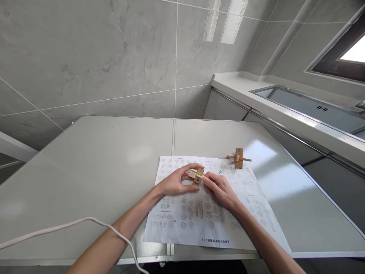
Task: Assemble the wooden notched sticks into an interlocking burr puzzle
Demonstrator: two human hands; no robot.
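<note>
Head view: my left hand (174,182) and right hand (219,190) both grip closed on one wooden puzzle (196,176), held just above the paper sheet (205,213). Looks mid-assembly; next needs a careful slide of a piece. Second wooden puzzle (238,158) at the sheet's far right corner. Count: two puzzles, one sheet, one cable (71,224), on the counter (99,160).
</note>
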